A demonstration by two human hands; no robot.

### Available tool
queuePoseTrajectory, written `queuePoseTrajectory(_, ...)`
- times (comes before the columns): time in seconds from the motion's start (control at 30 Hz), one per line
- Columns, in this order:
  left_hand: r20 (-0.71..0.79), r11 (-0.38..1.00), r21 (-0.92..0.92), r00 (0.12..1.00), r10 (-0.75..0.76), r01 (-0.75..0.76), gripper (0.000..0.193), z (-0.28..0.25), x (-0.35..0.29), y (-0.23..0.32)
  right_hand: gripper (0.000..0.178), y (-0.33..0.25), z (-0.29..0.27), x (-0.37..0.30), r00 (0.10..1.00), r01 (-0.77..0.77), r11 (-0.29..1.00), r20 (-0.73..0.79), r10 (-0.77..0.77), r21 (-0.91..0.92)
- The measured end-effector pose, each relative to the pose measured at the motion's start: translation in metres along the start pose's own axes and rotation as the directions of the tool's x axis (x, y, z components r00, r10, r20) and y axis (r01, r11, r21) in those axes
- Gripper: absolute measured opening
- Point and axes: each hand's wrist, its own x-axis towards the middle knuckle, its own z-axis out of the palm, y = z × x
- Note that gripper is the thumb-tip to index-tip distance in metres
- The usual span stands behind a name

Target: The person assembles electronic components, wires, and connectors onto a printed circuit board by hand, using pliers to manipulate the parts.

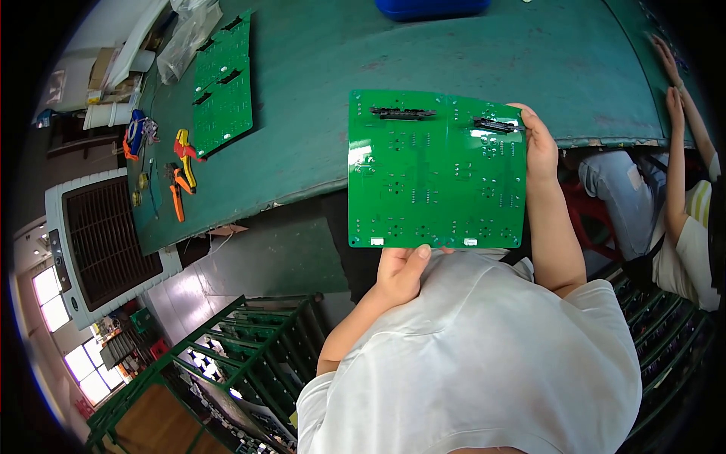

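A green circuit board (442, 174) is held up in front of my body, past the near edge of the table. Two black connectors sit along its far side, and two small white ones along its near side. My left hand (403, 274) grips the near edge, thumb at the rim and the other fingers hidden beneath. Around the far right corner my right hand (539, 147) is closed, with part of its fingers behind the board. Further left, more green circuit boards (227, 102) with black connectors lie on the table.
Orange-handled pliers (178, 193) and a red-and-yellow hand tool (184, 155) lie near the table's left end. A plastic bag (189, 38) and a blue container (431, 7) are at the far side. A grey fan unit (110, 242) and green racks (257, 340) stand left. Another person's hands (669, 79) show at right.
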Motion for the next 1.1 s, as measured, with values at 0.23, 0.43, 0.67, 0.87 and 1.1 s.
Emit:
queuePoseTrajectory(0.23, 0.001, 0.997, 0.065, 1.000, -0.031, 0.031, 0.026, -0.003, -0.002, -0.002, 0.029, 0.000, -0.002, 0.001, 0.998, 0.043, 0.999, 0.055, -0.042, -0.009)
queuePoseTrajectory(0.43, -0.012, 0.995, 0.080, 0.999, -0.052, 0.053, 0.028, -0.003, -0.004, -0.003, 0.029, 0.001, -0.003, 0.000, 0.997, 0.019, 1.000, 0.077, -0.020, 0.015)
queuePoseTrajectory(0.67, -0.059, 0.998, 0.058, 0.997, 0.040, -0.036, 0.026, 0.003, -0.002, 0.000, 0.028, 0.005, -0.001, -0.001, 0.998, -0.032, 0.999, 0.058, 0.033, -0.027)
queuePoseTrajectory(0.87, -0.025, 1.000, 0.008, 1.000, 0.016, -0.016, 0.024, 0.001, -0.003, 0.000, 0.028, 0.006, -0.005, 0.000, 0.996, -0.025, 0.998, 0.081, 0.030, -0.053)
queuePoseTrajectory(1.1, -0.046, 0.999, 0.051, 0.999, 0.007, -0.004, 0.023, -0.009, -0.014, -0.007, 0.028, 0.007, 0.002, -0.003, 0.994, -0.049, 0.994, 0.091, 0.058, -0.098)
